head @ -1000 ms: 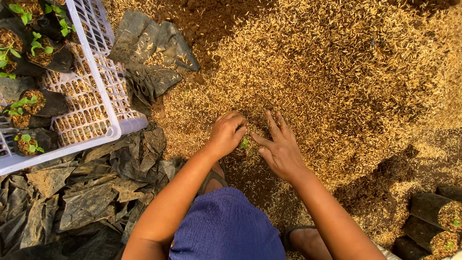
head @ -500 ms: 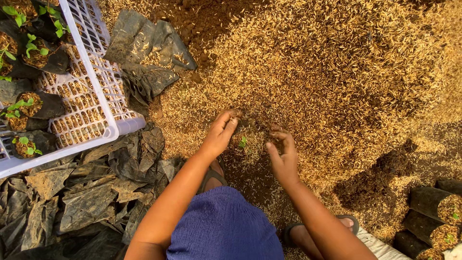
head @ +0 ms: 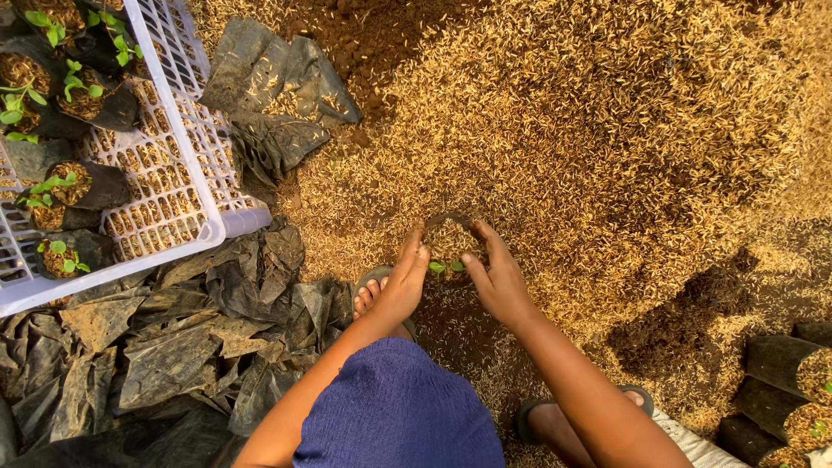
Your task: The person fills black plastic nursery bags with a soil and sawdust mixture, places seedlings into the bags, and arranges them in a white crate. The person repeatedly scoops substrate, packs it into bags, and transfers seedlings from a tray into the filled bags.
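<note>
A small black grow bag [head: 451, 227] filled with rice husk stands on the husk-covered ground, with a tiny green seedling [head: 446, 267] at its near edge. My left hand [head: 401, 282] cups its left side and my right hand [head: 497, 277] cups its right side, fingers wrapped round the rim. Both hands touch the bag. My blue-clad knee [head: 394, 407] is just below them, and my sandalled toes [head: 368, 295] show beside the left wrist.
A white plastic crate [head: 173, 182] at the upper left holds several black bags with seedlings. Empty crumpled black bags [head: 173, 347] lie at lower left and near the crate's far corner [head: 277, 87]. More filled bags [head: 793, 381] stand at lower right. A husk heap [head: 607, 113] spreads ahead.
My hands were open over the husk with the seedling between them. They have since closed in round the filled bag, and now cup it from both sides.
</note>
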